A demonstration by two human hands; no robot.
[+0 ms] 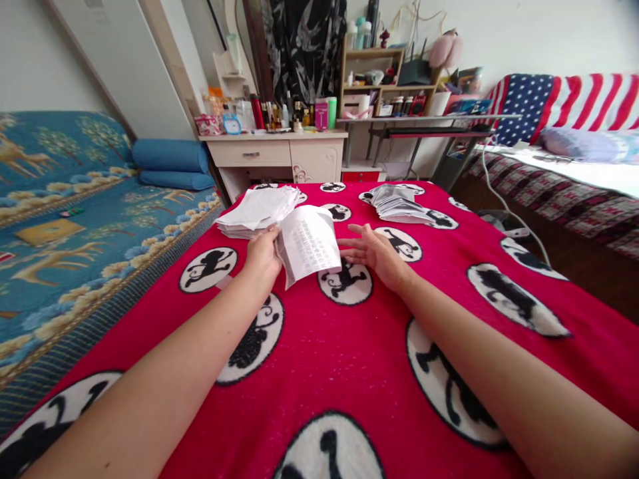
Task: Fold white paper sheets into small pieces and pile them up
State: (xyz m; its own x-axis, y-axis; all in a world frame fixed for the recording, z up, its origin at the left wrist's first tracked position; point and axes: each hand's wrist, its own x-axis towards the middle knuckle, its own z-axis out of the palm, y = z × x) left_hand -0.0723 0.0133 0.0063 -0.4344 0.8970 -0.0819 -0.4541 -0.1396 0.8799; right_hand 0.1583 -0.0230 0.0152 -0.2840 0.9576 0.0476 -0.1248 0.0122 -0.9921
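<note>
My left hand (264,256) grips the left edge of a printed paper sheet (310,243), which bends forward with rows of small dark characters facing me. Just right of the sheet's edge, my right hand (372,253) is open, its fingers stretched toward the paper; whether a fingertip touches it I cannot tell. Behind my left hand lies a thick stack of white paper sheets (262,207). Farther right, a fanned pile of folded papers (397,205) rests beyond my right hand.
All the papers are on a red cloth (324,352) with black-and-white cartoon ovals. A blue patterned sofa (74,219) stands at the left. Past the cloth are a cluttered white dresser (272,153) and a desk with shelves (429,120). A bed (564,176) is at the right.
</note>
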